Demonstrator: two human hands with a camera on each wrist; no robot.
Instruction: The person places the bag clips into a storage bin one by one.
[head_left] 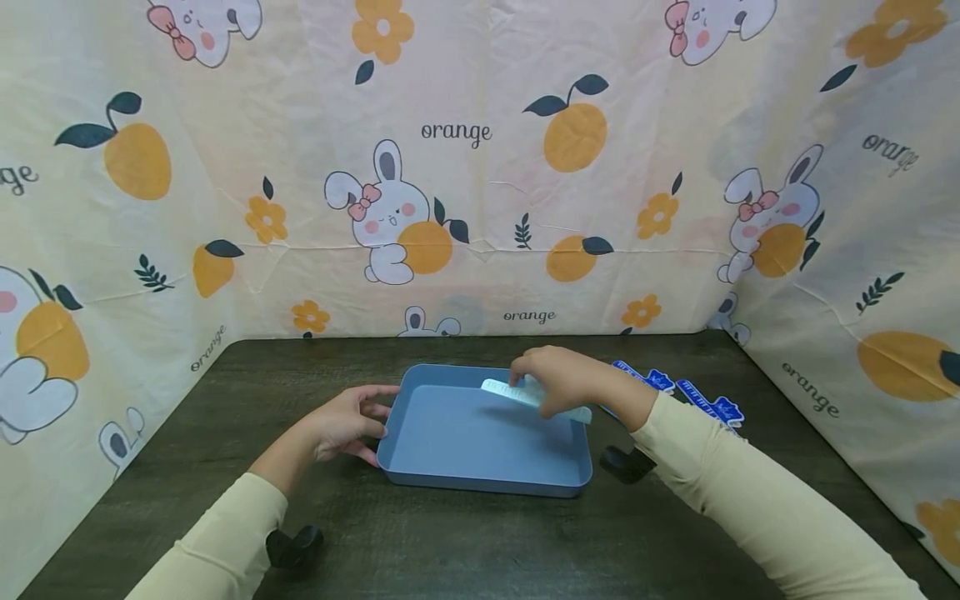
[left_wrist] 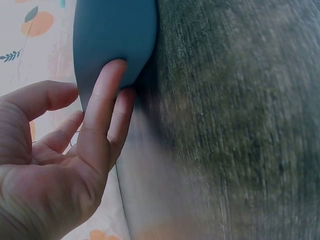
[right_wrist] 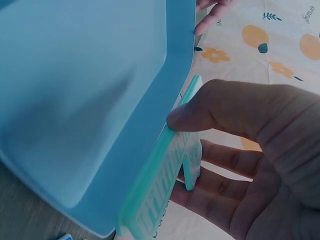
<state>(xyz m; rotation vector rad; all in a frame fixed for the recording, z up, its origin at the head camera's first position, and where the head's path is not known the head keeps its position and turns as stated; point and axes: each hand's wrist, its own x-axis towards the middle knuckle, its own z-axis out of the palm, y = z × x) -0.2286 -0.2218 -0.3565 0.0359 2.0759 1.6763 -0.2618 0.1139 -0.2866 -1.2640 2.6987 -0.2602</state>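
A shallow blue tray (head_left: 480, 433) lies on the dark table. My left hand (head_left: 341, 425) is at its left end, fingers extended and fingertips touching the outside of the tray wall (left_wrist: 115, 35). Over the tray's right part, my right hand (head_left: 566, 379) pinches a mint-green plastic strip (head_left: 498, 388) that looks like a ruler. In the right wrist view the thumb presses one side of the strip (right_wrist: 155, 192), which has slots along it and a part sticking out toward the fingers. Its shadow falls on the tray floor.
Two blue strips (head_left: 701, 400) with shaped ends lie on the table (head_left: 450, 542) right of the tray, partly hidden by the right forearm. A printed cloth (head_left: 480, 192) hangs behind the table and along both sides.
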